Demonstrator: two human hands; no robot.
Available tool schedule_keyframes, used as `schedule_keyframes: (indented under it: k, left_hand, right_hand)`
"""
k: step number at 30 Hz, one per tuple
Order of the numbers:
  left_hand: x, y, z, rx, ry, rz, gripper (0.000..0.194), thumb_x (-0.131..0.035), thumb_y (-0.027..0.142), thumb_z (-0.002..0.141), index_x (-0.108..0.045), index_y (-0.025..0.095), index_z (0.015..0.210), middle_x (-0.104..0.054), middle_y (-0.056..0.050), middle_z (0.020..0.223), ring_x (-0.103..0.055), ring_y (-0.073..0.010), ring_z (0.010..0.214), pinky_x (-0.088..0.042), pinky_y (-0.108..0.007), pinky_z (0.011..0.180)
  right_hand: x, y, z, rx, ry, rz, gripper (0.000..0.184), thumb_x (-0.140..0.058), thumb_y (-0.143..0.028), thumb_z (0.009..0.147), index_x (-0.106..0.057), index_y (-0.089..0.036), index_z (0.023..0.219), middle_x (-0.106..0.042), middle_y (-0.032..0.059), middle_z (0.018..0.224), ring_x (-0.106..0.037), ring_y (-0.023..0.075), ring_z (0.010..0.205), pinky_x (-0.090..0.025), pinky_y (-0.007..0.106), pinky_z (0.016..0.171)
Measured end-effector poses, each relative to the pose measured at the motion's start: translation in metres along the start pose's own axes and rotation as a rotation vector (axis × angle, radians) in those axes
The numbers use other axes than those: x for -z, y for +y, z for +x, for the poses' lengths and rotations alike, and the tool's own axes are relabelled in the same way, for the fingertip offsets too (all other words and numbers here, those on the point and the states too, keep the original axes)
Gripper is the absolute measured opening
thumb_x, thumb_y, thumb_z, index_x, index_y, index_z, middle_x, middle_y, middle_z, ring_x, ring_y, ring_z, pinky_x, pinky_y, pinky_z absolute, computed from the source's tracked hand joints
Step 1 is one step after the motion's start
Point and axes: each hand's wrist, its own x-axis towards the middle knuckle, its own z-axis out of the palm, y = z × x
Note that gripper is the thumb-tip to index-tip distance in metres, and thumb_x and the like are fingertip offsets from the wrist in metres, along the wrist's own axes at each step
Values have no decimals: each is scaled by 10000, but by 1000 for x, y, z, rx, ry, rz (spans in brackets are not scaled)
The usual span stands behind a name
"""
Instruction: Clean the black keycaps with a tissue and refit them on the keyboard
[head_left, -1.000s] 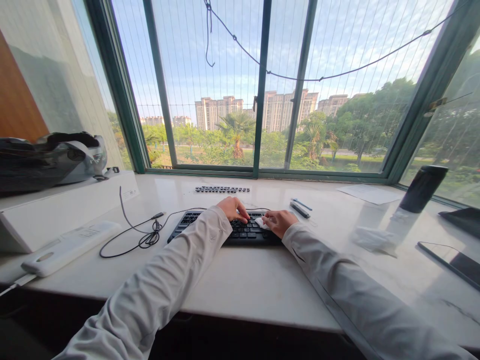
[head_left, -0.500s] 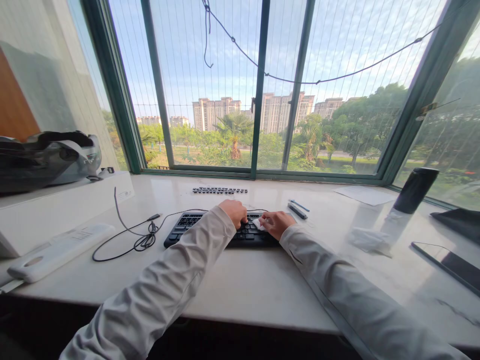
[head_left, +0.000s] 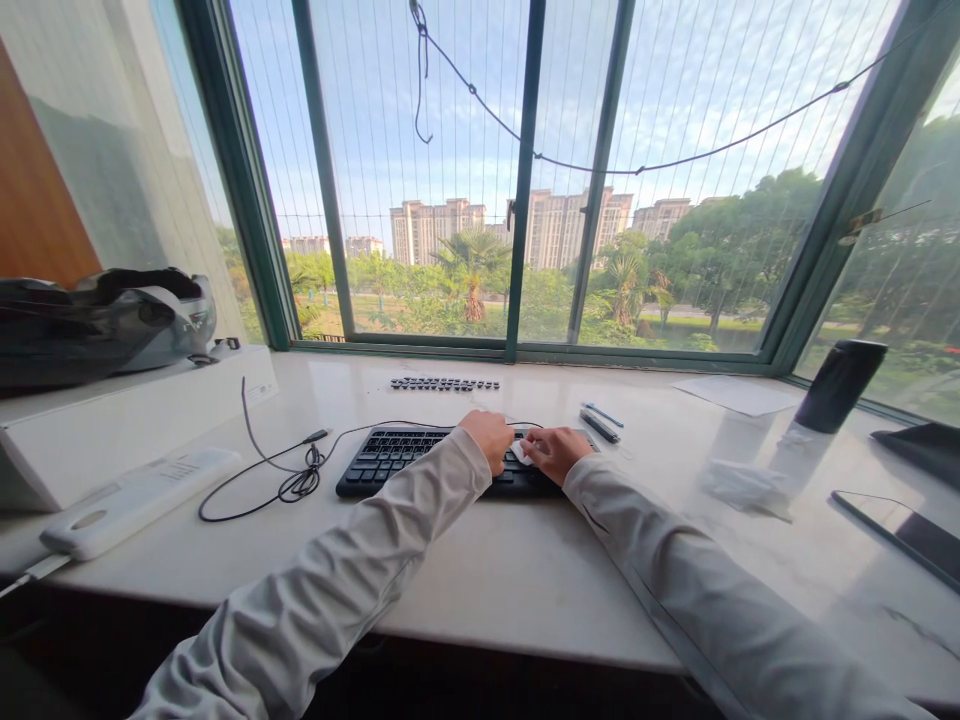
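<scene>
A black keyboard (head_left: 386, 462) lies on the pale counter, its upper left part showing bare slots without keycaps. My left hand (head_left: 490, 441) is closed, its fingers bent down over the keyboard's middle; anything in them is hidden. Just right of it, my right hand (head_left: 558, 453) pinches a folded white tissue (head_left: 521, 453) against the keys. The two hands are close together, and they cover part of the keyboard. Behind the keyboard, several loose black keycaps (head_left: 445, 384) are lined up in rows.
A coiled cable (head_left: 300, 485) lies left of the keyboard, near a white power strip (head_left: 139, 500) and a white box (head_left: 142, 420). To the right are a pen-like tool (head_left: 599, 426), a crumpled plastic bag (head_left: 746, 487), a black bottle (head_left: 840, 387) and a phone (head_left: 900, 530).
My left hand has moved a little to the right along the keyboard, nearer to the right hand. The right hand keeps the tissue in about the same spot. The view has shifted slightly.
</scene>
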Motion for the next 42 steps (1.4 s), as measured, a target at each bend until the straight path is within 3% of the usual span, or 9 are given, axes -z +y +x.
schedule_keyframes:
  k: [10,16,25,33,42]
  left_hand:
    - [1,-6,2,63,0,24,297,-641,297,705,-723,164,957,-683,-149,956,-642,-264,952,-507,-351,841]
    - [-1,12,3,-14,35,88,295,-654,287,717,-700,164,980,-684,-148,962,-631,-263,981,-499,-362,855]
    - [0,-2,2,50,32,39,291,-631,302,718,-719,160,957,-680,-156,954,-646,-275,934,-519,-364,809]
    - [-3,10,6,-11,53,54,307,-650,304,720,-703,173,993,-681,-147,945,-639,-265,962,-504,-360,847]
    - [1,-12,4,73,34,-34,270,-608,281,706,-742,175,915,-697,-133,921,-657,-254,900,-529,-332,795]
  right_hand:
    - [1,-1,0,-1,0,-13,271,-449,-441,868,-676,-295,858,-697,-2,800,-599,164,733,-302,253,595]
    - [2,-3,0,-10,-7,4,260,-463,-425,859,-677,-278,836,-699,3,787,-600,163,729,-302,252,597]
    - [6,-6,-3,-14,-23,9,273,-455,-424,871,-681,-270,879,-691,7,782,-592,156,718,-307,251,603]
    - [6,-6,-2,-15,-29,15,275,-458,-417,876,-687,-264,879,-695,13,798,-602,160,750,-329,252,627]
    - [3,-4,-1,-4,-35,28,299,-440,-427,884,-687,-258,871,-685,12,766,-587,154,723,-331,252,633]
